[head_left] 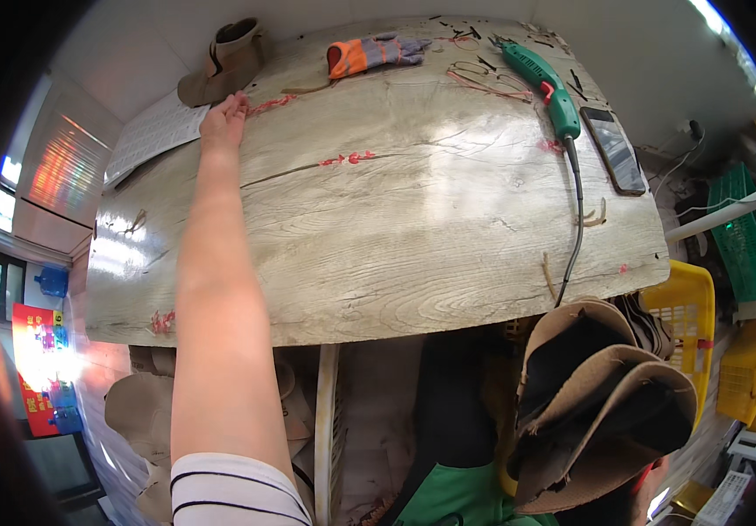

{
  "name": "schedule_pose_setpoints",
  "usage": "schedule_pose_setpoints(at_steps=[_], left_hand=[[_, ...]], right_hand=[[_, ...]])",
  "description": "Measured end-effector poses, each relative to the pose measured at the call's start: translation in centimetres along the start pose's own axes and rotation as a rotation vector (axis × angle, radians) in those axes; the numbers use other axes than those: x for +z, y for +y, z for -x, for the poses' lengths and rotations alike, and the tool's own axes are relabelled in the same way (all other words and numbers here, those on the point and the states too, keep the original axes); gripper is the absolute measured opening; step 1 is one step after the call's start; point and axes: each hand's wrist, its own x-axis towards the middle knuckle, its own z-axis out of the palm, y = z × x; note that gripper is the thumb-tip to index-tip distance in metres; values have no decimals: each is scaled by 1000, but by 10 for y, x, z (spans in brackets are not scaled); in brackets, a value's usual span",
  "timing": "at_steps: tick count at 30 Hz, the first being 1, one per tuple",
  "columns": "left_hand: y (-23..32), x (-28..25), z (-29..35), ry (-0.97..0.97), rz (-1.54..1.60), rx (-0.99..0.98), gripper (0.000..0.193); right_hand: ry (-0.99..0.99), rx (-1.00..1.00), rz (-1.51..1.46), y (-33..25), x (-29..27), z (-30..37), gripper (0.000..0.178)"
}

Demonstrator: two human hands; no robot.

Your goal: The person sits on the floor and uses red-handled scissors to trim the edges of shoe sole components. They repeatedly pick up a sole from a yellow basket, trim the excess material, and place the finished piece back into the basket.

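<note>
My left hand (223, 124) reaches over the far left of the table, its fingers drawn together. Just beyond the fingertips stands a tan cap (236, 54), its brim towards me. Whether the fingers pinch anything small cannot be made out. At the lower right, below the table edge, several tan caps with dark insides (584, 430) are nested in a stack. Only a bit of my right hand (649, 486) shows under the stack, seemingly gripping it from below; its fingers are mostly hidden.
On the wood-patterned table (448, 254) lie an orange-grey glove (369, 56), eyeglasses (492, 81), a green corded power tool (535, 79) and a phone (613, 149). A printed sheet (154, 140) lies at the left edge. A yellow basket (693, 307) stands right; more caps (137, 412) sit below left.
</note>
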Motion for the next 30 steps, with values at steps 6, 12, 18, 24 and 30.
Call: schedule_pose_setpoints(at_steps=[6, 12, 18, 24, 30], left_hand=[[12, -7, -48, -30, 114, 38, 39], [8, -1, -31, 28, 167, 33, 28], [22, 5, 58, -45, 7, 17, 31], [121, 80, 193, -224, -201, 374, 12], [164, 103, 410, -206, -1253, 1174, 8]], right_hand=[[-24, 11, 79, -5, 7, -7, 25], [-29, -2, 88, -5, 8, 6, 31], [17, 16, 214, -2, -8, 30, 22], [65, -98, 244, -6, -31, 72, 22], [50, -148, 201, 9, -41, 97, 23]])
